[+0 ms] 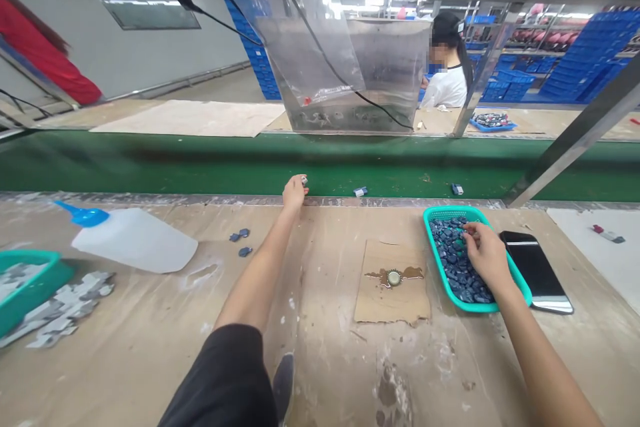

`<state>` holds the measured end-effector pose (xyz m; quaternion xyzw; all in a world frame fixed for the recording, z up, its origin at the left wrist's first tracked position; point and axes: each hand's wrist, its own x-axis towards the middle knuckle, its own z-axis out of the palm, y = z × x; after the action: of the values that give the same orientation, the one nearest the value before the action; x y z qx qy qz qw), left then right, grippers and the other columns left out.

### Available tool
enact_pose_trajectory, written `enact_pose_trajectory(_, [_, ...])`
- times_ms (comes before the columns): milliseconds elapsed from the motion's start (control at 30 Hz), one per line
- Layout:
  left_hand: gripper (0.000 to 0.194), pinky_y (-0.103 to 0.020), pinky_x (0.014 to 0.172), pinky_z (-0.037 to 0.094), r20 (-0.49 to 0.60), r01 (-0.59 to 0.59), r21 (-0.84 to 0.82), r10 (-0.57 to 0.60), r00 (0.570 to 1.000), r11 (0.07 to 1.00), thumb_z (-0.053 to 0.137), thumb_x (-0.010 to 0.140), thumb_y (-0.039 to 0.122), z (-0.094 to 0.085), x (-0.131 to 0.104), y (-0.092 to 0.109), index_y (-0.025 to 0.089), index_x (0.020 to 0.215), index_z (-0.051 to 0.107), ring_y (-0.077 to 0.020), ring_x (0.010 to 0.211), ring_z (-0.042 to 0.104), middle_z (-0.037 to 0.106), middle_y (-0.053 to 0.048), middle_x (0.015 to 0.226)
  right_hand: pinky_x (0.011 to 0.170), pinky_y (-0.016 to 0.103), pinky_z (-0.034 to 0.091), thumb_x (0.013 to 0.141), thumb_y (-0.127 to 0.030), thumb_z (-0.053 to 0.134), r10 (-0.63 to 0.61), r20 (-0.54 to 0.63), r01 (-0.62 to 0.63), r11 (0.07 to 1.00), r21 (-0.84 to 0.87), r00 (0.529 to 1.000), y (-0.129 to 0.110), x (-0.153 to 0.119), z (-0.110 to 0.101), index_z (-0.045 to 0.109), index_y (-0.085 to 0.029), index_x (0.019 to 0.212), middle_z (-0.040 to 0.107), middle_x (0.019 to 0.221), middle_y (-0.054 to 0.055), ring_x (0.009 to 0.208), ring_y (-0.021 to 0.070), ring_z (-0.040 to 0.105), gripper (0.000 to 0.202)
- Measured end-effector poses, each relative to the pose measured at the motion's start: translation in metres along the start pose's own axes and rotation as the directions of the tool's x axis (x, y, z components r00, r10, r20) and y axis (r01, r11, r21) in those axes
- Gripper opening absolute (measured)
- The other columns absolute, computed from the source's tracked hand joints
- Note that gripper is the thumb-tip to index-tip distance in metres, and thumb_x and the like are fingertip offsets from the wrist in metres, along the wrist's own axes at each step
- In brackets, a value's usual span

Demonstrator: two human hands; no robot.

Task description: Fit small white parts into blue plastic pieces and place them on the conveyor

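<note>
Your left hand (pixel 294 192) is stretched out to the far edge of the table (pixel 150 347), fingers pinched on a small grey part (pixel 303 180) right where the table meets the green conveyor belt (pixel 150 167). Your right hand (pixel 484 255) is down in the teal tray (pixel 440 273), fingertips curled together among the dark blue pieces (pixel 453 257) heaped in it; whether they have one pinched you can't tell from here. Just right of the tray lies a black phone (pixel 537 270), touching its rim. On the belt beyond, two more small parts (pixel 360 191) sit apart from each other. Between your arms there's a scrap of cardboard (pixel 393 290) with a bottle cap (pixel 394 277) in a brown puddle. Off to your left, a white squeeze bottle (pixel 135 240) with a blue nozzle lies on its side, three loose blue pieces (pixel 240 240) near it.
</note>
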<state>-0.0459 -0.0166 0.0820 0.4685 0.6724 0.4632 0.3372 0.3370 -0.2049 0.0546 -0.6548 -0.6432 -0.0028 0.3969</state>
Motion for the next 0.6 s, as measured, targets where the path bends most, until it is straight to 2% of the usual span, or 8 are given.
enact_pose_trajectory(67, [0.050, -0.022, 0.060, 0.044, 0.045, 0.064, -0.120, -0.059, 0.997, 0.991, 0.005, 0.092, 0.034, 0.003, -0.027, 0.004, 0.015, 0.073, 0.047, -0.0108, 0.056, 0.047, 0.041, -0.001, 0.060, 0.063, 0.039, 0.047, 0.077, -0.038, 0.048, 0.164, 0.028, -0.166, 0.963, 0.213, 0.986, -0.001, 0.001, -0.003, 0.056, -0.017, 0.084, 0.059, 0.080, 0.008, 0.060, 0.0230, 0.058, 0.024])
enact_pose_trajectory(133, [0.055, -0.018, 0.048, 0.039, 0.196, 0.208, -0.347, -0.145, 0.970, 0.915, 0.000, 0.091, 0.043, 0.000, -0.063, 0.005, 0.016, 0.063, 0.039, -0.0084, 0.045, 0.037, 0.033, 0.002, 0.053, 0.061, 0.039, 0.049, 0.073, -0.045, 0.056, 0.291, 0.105, -0.307, 0.854, 0.420, 0.951, -0.003, 0.002, -0.006, 0.059, -0.017, 0.083, 0.060, 0.079, 0.007, 0.058, 0.0219, 0.059, 0.030])
enact_pose_trajectory(200, [0.053, -0.015, 0.040, 0.031, 0.429, 0.423, -0.586, -0.179, 0.886, 0.691, 0.010, 0.089, 0.053, -0.008, -0.102, 0.004, 0.016, 0.057, 0.032, -0.0064, 0.040, 0.029, 0.027, 0.004, 0.050, 0.066, 0.038, 0.051, 0.069, -0.050, 0.062, 0.321, 0.176, -0.363, 0.752, 0.551, 0.931, -0.009, 0.003, -0.010, 0.061, -0.018, 0.087, 0.061, 0.081, 0.007, 0.065, 0.0224, 0.061, 0.036])
enact_pose_trajectory(267, [0.053, -0.014, 0.036, 0.026, 0.599, 0.592, -0.660, -0.151, 0.786, 0.462, 0.023, 0.085, 0.059, -0.015, -0.139, 0.005, 0.016, 0.055, 0.031, -0.0051, 0.039, 0.026, 0.026, 0.005, 0.049, 0.072, 0.036, 0.051, 0.064, -0.047, 0.069, 0.323, 0.255, -0.407, 0.616, 0.674, 0.911, -0.020, 0.003, -0.014, 0.062, -0.019, 0.091, 0.062, 0.084, 0.005, 0.073, 0.0211, 0.061, 0.039])
enact_pose_trajectory(300, [0.053, -0.014, 0.035, 0.025, 0.634, 0.626, -0.653, -0.145, 0.760, 0.426, 0.029, 0.083, 0.061, -0.018, -0.154, 0.005, 0.015, 0.055, 0.033, -0.0045, 0.038, 0.025, 0.028, 0.005, 0.050, 0.074, 0.034, 0.051, 0.062, -0.044, 0.073, 0.321, 0.306, -0.438, 0.525, 0.730, 0.896, -0.028, 0.002, -0.016, 0.063, -0.020, 0.091, 0.062, 0.085, 0.005, 0.076, 0.0204, 0.061, 0.039])
enact_pose_trajectory(400, [0.044, -0.013, 0.036, 0.024, 0.623, 0.593, -0.635, -0.125, 0.772, 0.495, 0.054, 0.076, 0.054, -0.017, -0.186, 0.006, 0.014, 0.063, 0.040, -0.0023, 0.040, 0.027, 0.040, 0.003, 0.059, 0.070, 0.032, 0.053, 0.062, -0.035, 0.077, 0.254, 0.432, -0.501, 0.391, 0.773, 0.865, -0.056, -0.002, -0.015, 0.065, -0.021, 0.091, 0.061, 0.088, 0.004, 0.075, 0.0195, 0.061, 0.034])
enact_pose_trajectory(500, [0.035, -0.012, 0.041, 0.026, 0.547, 0.471, -0.642, -0.070, 0.834, 0.605, 0.069, 0.067, 0.039, -0.010, -0.199, 0.004, 0.013, 0.074, 0.047, -0.0009, 0.046, 0.031, 0.045, 0.002, 0.071, 0.064, 0.031, 0.053, 0.067, -0.031, 0.074, 0.103, 0.484, -0.465, 0.506, 0.727, 0.869, -0.082, -0.010, -0.005, 0.065, -0.020, 0.087, 0.060, 0.087, 0.004, 0.067, 0.0183, 0.061, 0.024])
enact_pose_trajectory(600, [0.032, -0.015, 0.050, 0.034, 0.530, 0.421, -0.593, -0.061, 0.846, 0.686, 0.070, 0.064, 0.030, -0.007, -0.202, -0.003, 0.013, 0.085, 0.052, -0.0024, 0.054, 0.037, 0.045, 0.001, 0.077, 0.066, 0.030, 0.052, 0.073, -0.029, 0.066, -0.084, 0.497, -0.320, 0.671, 0.669, 0.864, -0.098, -0.018, 0.008, 0.066, -0.018, 0.082, 0.058, 0.086, 0.006, 0.074, 0.0197, 0.059, 0.015])
